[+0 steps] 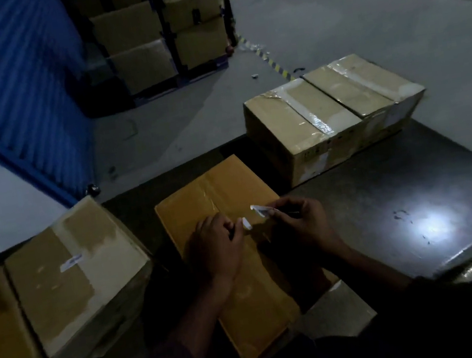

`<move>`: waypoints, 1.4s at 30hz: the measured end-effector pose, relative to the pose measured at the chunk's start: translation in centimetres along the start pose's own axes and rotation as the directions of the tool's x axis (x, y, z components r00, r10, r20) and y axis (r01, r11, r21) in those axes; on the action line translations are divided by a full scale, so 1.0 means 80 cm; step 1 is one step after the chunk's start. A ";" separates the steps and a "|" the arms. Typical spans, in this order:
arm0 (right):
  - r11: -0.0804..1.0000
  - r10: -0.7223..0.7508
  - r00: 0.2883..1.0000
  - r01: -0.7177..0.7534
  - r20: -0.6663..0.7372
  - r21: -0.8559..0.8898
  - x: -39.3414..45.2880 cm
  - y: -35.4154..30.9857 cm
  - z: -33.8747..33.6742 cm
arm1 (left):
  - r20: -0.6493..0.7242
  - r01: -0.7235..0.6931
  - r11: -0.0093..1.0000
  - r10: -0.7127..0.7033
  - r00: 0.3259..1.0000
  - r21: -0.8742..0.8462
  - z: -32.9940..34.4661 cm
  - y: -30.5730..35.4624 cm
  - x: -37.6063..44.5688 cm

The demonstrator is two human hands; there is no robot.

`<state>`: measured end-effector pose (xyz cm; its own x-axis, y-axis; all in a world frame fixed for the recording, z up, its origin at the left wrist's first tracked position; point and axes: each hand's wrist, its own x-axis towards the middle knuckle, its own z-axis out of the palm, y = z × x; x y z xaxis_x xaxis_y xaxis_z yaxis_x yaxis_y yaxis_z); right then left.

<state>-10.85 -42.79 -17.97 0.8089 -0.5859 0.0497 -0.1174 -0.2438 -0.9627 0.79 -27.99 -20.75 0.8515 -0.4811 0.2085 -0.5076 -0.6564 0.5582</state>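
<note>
So far the label (pixel 259 209) is not yet on the box (pixel 224 189). The right hand (pixel 299 221) pinches it just above the taped lid, and the left hand (pixel 216 243) pinches a smaller white piece (pixel 246 224). I think peeling is underway and sticking is left.

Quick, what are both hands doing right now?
Left hand: pinches a small white paper scrap.
Right hand: pinches a small white paper strip above the orange-brown cardboard box.

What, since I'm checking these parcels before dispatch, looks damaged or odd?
The taped carton beyond the yellow carton has a crumpled, torn top corner with wrinkled tape. The left carton shows pale patches where its surface looks peeled. Dim light hides finer damage.
</note>
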 end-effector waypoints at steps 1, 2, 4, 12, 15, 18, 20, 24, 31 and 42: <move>0.999 0.027 0.999 -0.026 -0.027 0.048 -0.006 -0.003 -0.008 | 0.018 -0.041 0.999 0.041 0.999 -0.013 0.003 0.012 0.002; 0.992 0.072 0.996 -0.066 -0.050 0.111 -0.011 -0.006 -0.015 | 0.027 -0.075 0.997 0.076 0.997 -0.025 0.004 0.026 0.004; 0.965 0.179 0.976 -0.150 -0.123 0.213 -0.027 -0.007 -0.033 | 0.062 -0.142 0.989 0.145 0.987 -0.050 0.012 0.056 0.007; 0.893 0.410 0.726 -0.197 -0.552 0.404 -0.102 0.043 -0.125 | 0.210 -0.389 0.871 0.458 0.864 -0.299 0.087 0.182 -0.024; 0.859 0.466 0.638 -0.162 -0.613 0.486 -0.127 0.071 -0.171 | 0.272 -0.464 0.818 0.558 0.784 -0.340 0.126 0.226 -0.048; 0.839 0.506 0.581 -0.158 -0.638 0.522 -0.151 0.099 -0.217 | 0.321 -0.490 0.795 0.598 0.735 -0.358 0.173 0.268 -0.074; 0.832 0.528 0.535 -0.171 -0.660 0.527 -0.168 0.127 -0.253 | 0.367 -0.493 0.793 0.605 0.706 -0.358 0.208 0.301 -0.094; 0.819 0.573 0.394 -0.271 -0.718 0.505 -0.206 0.188 -0.330 | 0.495 -0.540 0.775 0.628 0.601 -0.328 0.277 0.369 -0.139; 0.707 0.659 0.176 -0.477 -0.731 0.522 -0.265 0.281 -0.454 | 0.685 -0.564 0.755 0.606 0.405 -0.335 0.380 0.489 -0.201; 0.541 0.766 0.063 -0.601 -0.639 0.589 -0.287 0.349 -0.502 | 0.779 -0.613 0.753 0.526 0.340 -0.241 0.439 0.528 -0.231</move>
<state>-55.79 -67.20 -35.28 -0.4071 -0.7180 -0.5646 -0.2105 0.6752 -0.7069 -41.03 -67.18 -29.23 -0.0801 -0.9619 -0.2613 -0.8723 -0.0592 0.4854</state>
